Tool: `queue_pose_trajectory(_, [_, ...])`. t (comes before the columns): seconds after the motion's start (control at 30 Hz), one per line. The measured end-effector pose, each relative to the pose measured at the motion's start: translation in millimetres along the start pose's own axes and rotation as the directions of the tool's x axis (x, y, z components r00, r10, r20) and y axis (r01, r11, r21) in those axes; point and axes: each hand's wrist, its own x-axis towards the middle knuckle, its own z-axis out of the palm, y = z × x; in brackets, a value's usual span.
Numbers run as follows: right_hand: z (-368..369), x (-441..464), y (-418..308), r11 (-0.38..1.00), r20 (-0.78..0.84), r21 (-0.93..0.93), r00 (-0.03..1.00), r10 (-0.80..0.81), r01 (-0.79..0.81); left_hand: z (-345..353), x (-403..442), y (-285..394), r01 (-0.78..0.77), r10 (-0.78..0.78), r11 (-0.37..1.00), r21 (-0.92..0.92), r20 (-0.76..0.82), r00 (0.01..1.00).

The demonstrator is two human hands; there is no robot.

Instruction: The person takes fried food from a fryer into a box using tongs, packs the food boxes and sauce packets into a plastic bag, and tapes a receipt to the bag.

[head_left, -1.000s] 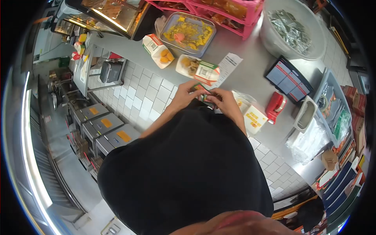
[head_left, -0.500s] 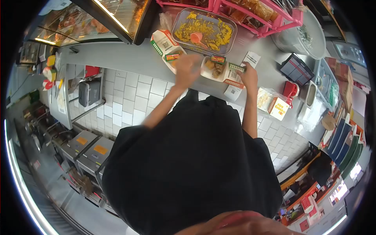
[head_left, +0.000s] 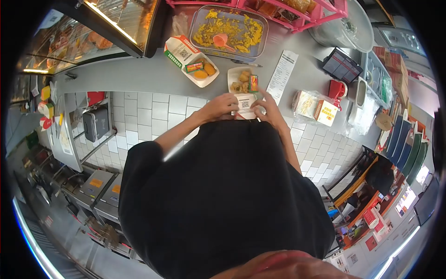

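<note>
Carton (head_left: 230,83): placed just beyond the grip, lid (head_left: 245,100) between.
Left hand (head_left: 222,104): curled at lid's left edge; closure cannot be told.
Right hand (head_left: 269,110): thumb and forefinger parted at lid's right edge.

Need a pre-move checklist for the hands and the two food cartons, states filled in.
1. Both hands at the near carton: ok. Left hand and right hand are at either side of its lid; grip firmness cannot tell.
2. Near carton closed: not ok. Lid is open toward the person, food showing.
3. Sachet with the near carton: ok, along its right side.
4. Far-left carton closed: not ok, lid open.
5. Sachet in the far-left carton: ok.
6. Contents match the receipt: cannot tell, print too small.
</note>
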Motion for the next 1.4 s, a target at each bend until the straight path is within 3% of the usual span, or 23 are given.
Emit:
queue_pose_trajectory(0.07, [2.1,0.5,-0.3,0.993,0.047,0.101,0.996,-0.073,0.068,-7.2,-7.4,6.2,0.027,-0.023,0.999,0.034,-0.119,0.993])
queue_pose_trajectory(0.1, [-1.1,-2.1,-0.2,0.986,-0.005,0.12,0.994,-0.113,0.113,-5.5,-9.6,8.9,0.084,-0.086,0.996,-0.018,-0.2,0.976])
queue_pose_trajectory(0.2, [-5.8,-3.1,-3.4,0.996,0.013,0.093,1.0,0.004,-0.005,2.6,-15.3,13.3,0.251,-0.272,0.962,-0.104,-0.345,0.898])
queue_pose_trajectory(0.3, [28.4,4.4,12.4,0.921,-0.168,0.272,0.929,0.331,-0.279,16.5,-9.8,8.2,0.534,-0.625,0.78,-0.327,-0.354,0.696])
queue_pose_trajectory(0.4, [59.4,37.7,22.1,0.829,-0.353,0.537,0.85,0.391,-0.159,46.5,9.7,-12.6,0.578,-0.685,0.71,-0.402,-0.586,0.433])
queue_pose_trajectory(0.43, [64.9,48.5,26.8,0.76,-0.298,0.631,0.855,0.426,-0.159,56.1,16.0,-17.0,0.522,-0.698,0.7,-0.487,-0.619,0.359])
queue_pose_trajectory(0.5, [70.1,64.8,36.4,0.591,-0.184,0.791,0.86,0.476,-0.158,68.1,28.8,-26.3,0.266,-0.798,0.598,-0.756,-0.528,0.291])
queue_pose_trajectory(0.53, [70.6,68.0,38.8,0.582,-0.172,0.796,0.859,0.482,-0.167,71.8,35.2,-27.2,0.121,-0.843,0.508,-0.853,-0.463,0.274])
queue_pose_trajectory(0.63, [70.9,73.6,48.1,0.565,-0.119,0.79,0.844,0.522,-0.238,75.5,39.5,-31.7,0.087,-0.893,0.394,-0.915,-0.358,0.273])
queue_pose_trajectory(0.73, [77.8,75.4,60.3,0.566,-0.122,0.781,0.823,0.555,-0.266,83.4,40.3,-41.1,0.236,-0.942,0.309,-0.921,-0.263,0.207])
queue_pose_trajectory(0.93, [88.3,78.5,73.1,0.663,-0.215,0.683,0.783,0.583,-0.306,91.7,50.8,-45.6,0.109,-0.936,0.307,-0.945,-0.279,0.216])
queue_pose_trajectory(1.03, [88.3,78.0,73.5,0.796,-0.341,0.544,0.797,0.499,-0.266,91.3,59.5,-44.5,0.209,-0.911,0.397,-0.894,-0.356,0.206])
queue_pose_trajectory(1.13, [88.4,75.4,73.8,0.891,-0.421,0.417,0.83,0.365,-0.18,86.5,69.6,-35.0,0.345,-0.884,0.436,-0.831,-0.323,0.339])
queue_pose_trajectory(1.2, [80.1,71.6,61.3,0.726,-0.278,0.666,0.846,0.455,-0.171,71.9,78.5,-19.2,0.295,-0.887,0.4,-0.868,-0.285,0.365])
queue_pose_trajectory(1.27, [71.5,67.3,56.5,0.647,-0.254,0.755,0.865,0.433,-0.103,69.6,79.8,-17.0,0.328,-0.87,0.426,-0.843,-0.282,0.405])
queue_pose_trajectory(1.33, [65.2,61.2,55.1,0.694,-0.352,0.72,0.876,0.329,0.029,71.2,76.4,-18.9,0.437,-0.837,0.509,-0.742,-0.309,0.451])
queue_pose_trajectory(1.4, [43.3,48.9,65.1,0.887,-0.525,0.462,0.803,0.283,-0.011,78.6,70.9,-32.7,0.457,-0.816,0.559,-0.692,-0.362,0.45])
